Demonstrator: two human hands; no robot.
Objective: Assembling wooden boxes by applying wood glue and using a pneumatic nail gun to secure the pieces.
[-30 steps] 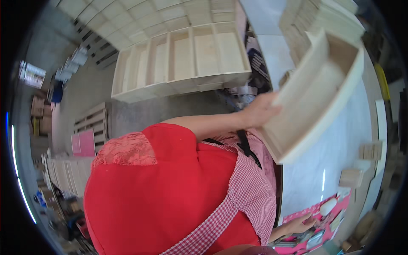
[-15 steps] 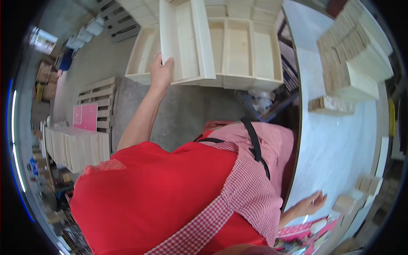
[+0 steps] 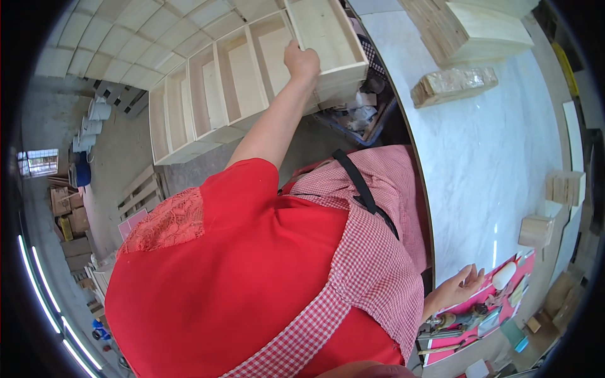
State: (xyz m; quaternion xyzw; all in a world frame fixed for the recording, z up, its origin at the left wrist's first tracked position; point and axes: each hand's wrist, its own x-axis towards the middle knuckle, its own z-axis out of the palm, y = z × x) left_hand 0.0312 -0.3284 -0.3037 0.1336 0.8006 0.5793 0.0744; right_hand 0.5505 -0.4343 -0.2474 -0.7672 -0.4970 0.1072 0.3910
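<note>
My left hand [image 3: 302, 62] is closed on the near corner of a shallow pale wooden box [image 3: 324, 31], its thumb and fingers over the edge. That box lies at the right end of a row of similar open wooden boxes [image 3: 236, 75], apparently on top of others there. Over the table's near end, at the lower right, hovers my right hand [image 3: 459, 288]. Its fingers are loosely bent and apart, with nothing in them. Beneath and beside it lies a pink mat [image 3: 435, 343] holding brushes, small tools and a white bottle-like item [image 3: 504, 275].
Stacked wooden panels [image 3: 466, 31] and a wrapped wood bundle [image 3: 454, 86] stand on the white marbled table [image 3: 485, 151]. Small wood blocks [image 3: 535, 231] sit along its right side. A blue crate [image 3: 362, 120] with scraps is below the boxes. A pallet [image 3: 144, 189] lies on the floor.
My left hand has carried the wooden box rightward, from above the row's middle to its right end. The view has turned, and my right hand remains empty near the table.
</note>
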